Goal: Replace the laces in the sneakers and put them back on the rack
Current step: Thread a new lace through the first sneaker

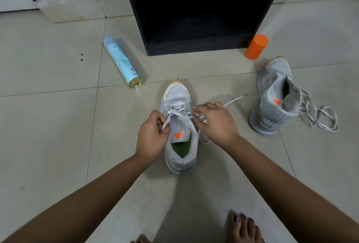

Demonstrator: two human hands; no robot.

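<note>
A grey sneaker (pixel 179 124) with an orange tongue tab and green insole stands on the floor tiles, toe pointing away from me. Its white lace (pixel 175 110) crosses the upper eyelets. My left hand (pixel 151 135) pinches the lace end at the sneaker's left side. My right hand (pixel 214 122) pinches the other lace end at the right side, and that end's tip trails off to the right (pixel 234 100). A second grey sneaker (pixel 274 95) lies tilted at the right, its lace (pixel 318 116) loose in loops on the floor. The black shoe rack (pixel 198 15) stands behind.
A light blue spray can (pixel 122 61) lies on the floor left of the rack. An orange cylinder (pixel 256 46) leans by the rack's right front corner. My bare toes (pixel 242 227) show at the bottom edge. A wall plinth (pixel 73 7) runs at the back left.
</note>
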